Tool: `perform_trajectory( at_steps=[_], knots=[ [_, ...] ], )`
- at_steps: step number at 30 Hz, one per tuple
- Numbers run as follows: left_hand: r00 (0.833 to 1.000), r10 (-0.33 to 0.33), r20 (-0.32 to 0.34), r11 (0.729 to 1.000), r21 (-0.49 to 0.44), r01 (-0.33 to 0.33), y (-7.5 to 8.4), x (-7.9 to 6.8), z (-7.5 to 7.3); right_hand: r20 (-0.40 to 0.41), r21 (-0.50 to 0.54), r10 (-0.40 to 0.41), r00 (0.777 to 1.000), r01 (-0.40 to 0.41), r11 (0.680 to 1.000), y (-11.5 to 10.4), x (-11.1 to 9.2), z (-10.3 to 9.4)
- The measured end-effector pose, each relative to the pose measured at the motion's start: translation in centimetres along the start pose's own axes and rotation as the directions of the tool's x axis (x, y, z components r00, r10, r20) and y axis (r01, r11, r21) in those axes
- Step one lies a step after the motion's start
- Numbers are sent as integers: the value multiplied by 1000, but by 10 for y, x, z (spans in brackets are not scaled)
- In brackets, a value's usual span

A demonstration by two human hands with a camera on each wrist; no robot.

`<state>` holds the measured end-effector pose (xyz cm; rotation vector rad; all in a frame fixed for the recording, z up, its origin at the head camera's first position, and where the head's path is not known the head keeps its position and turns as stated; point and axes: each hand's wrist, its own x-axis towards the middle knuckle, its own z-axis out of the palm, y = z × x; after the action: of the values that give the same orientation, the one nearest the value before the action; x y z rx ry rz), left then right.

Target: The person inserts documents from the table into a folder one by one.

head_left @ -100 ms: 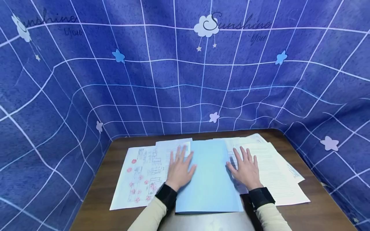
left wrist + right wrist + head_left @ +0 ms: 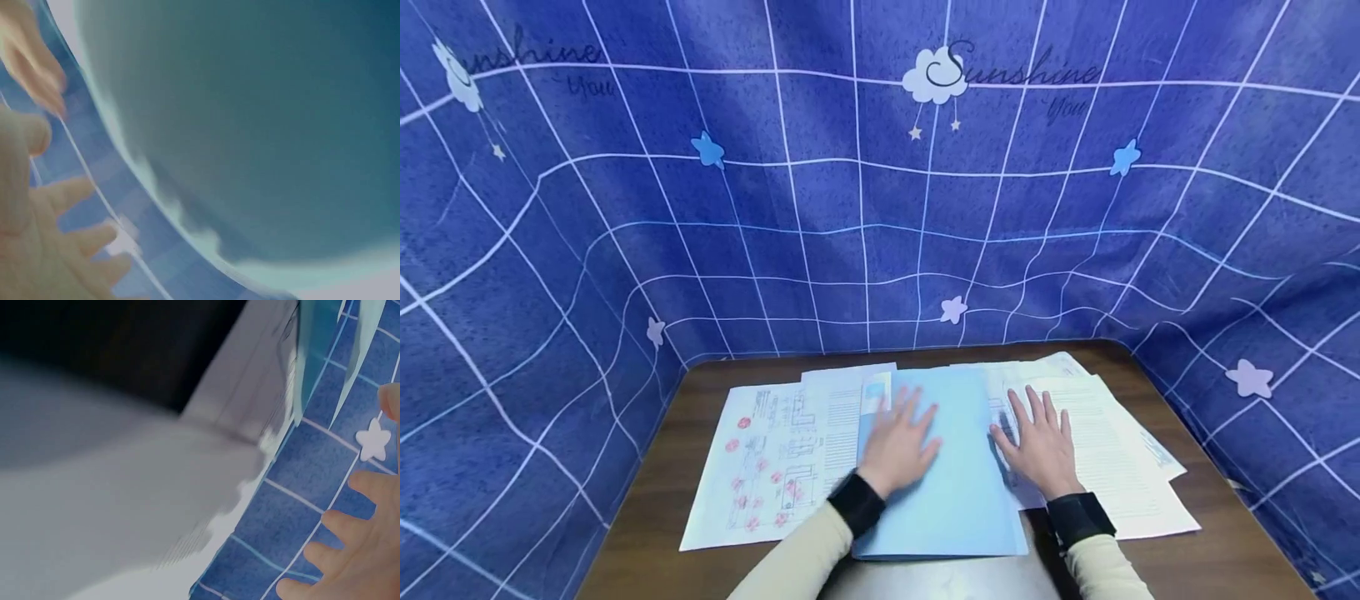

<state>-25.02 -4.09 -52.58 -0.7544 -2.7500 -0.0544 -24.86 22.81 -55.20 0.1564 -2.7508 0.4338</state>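
Note:
A light-blue folder [image 2: 955, 500] lies upright in the middle of the table. My left hand [image 2: 898, 446], blurred, is spread over its left half, fingers toward the far side. In the left wrist view, the left palm [image 2: 44, 244] shows with its fingers apart beside the broad blue folder [image 2: 250, 125]. My right hand [image 2: 1041, 442] is spread above the printed sheets [image 2: 1112, 450] just right of the folder. The right wrist view shows that hand's straight fingers [image 2: 350, 528] over white paper [image 2: 125, 506], with the folder's blue edges [image 2: 317, 356] at the top.
Left of the folder lies a drawing sheet with red stamps [image 2: 752, 475], overlapped by a page of text lines [image 2: 842, 400]. More papers [image 2: 1157, 454] fan out at the right on the brown wooden table [image 2: 647, 517]. A blue checked cloth [image 2: 820, 200] hangs around the back and sides.
My left hand has moved right, from the folder's left edge onto the folder itself. The right hand stays in nearly the same place.

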Motion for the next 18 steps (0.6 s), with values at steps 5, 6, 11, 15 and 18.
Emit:
perform_trajectory(
  at_steps=[5, 6, 11, 15, 18],
  knots=[
    [946, 268, 183, 961, 21, -276, 55, 11, 1, -17, -18, 13, 1000, -13, 1000, 0, -5, 5],
    [930, 293, 220, 953, 12, -303, 63, 11, 1, -19, -23, 14, 1000, -15, 1000, -1, -5, 6],
    [905, 306, 297, 944, 28, -328, 76, 12, 4, -15, -25, 12, 1000, -13, 1000, -5, -2, 10],
    [908, 295, 297, 946, 45, -322, 73, 13, -1, -16, -25, 5, 1000, -6, 1000, -8, 0, 12],
    [913, 302, 274, 947, 20, -320, 67, 14, -11, -14, -21, -9, 1000, 8, 1000, -10, 1, 13]
  ],
)
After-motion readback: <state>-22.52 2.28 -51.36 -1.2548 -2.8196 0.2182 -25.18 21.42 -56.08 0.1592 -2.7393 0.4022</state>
